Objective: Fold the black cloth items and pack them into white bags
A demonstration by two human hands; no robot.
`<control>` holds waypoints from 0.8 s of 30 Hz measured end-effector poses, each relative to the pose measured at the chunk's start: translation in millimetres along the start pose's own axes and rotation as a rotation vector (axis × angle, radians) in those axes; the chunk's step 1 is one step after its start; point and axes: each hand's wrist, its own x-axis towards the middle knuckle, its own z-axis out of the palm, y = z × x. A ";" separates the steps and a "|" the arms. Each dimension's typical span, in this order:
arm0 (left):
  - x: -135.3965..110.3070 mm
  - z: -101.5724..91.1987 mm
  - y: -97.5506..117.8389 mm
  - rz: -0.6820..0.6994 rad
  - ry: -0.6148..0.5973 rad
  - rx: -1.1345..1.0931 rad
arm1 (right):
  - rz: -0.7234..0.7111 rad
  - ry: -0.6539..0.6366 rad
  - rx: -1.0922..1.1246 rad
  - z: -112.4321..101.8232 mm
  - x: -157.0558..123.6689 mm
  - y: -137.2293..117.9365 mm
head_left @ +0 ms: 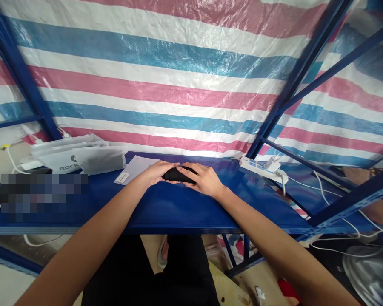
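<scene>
A small black oblong object (180, 175) lies between my two hands, low over the blue shelf top; its exact kind cannot be made out. My left hand (157, 172) is closed around its left end. Across its right part curl the fingers of my right hand (204, 178), hiding much of that end. Just left of my left hand, a flat white sheet or envelope (135, 167) with a small printed label rests on the shelf (185, 212).
Pale plastic pouches (100, 159) stand at the back left, beside a pixelated patch. On the right sits a white power strip (263, 169) with plugs and trailing white cables (319, 191). Blue metal posts (282, 100) frame both sides; a striped tarpaulin (159, 89) hangs behind.
</scene>
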 end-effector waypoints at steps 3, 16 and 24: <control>2.7 -10.1 2.7 0.115 0.047 0.081 | 0.100 0.038 -0.017 2.8 1.6 1.9; 12.0 -73.7 -13.8 -0.071 0.503 1.312 | 0.662 0.277 0.150 7.2 -9.0 55.8; 7.1 -58.5 -5.4 0.184 0.545 1.313 | 0.722 0.306 0.268 9.1 -6.9 53.9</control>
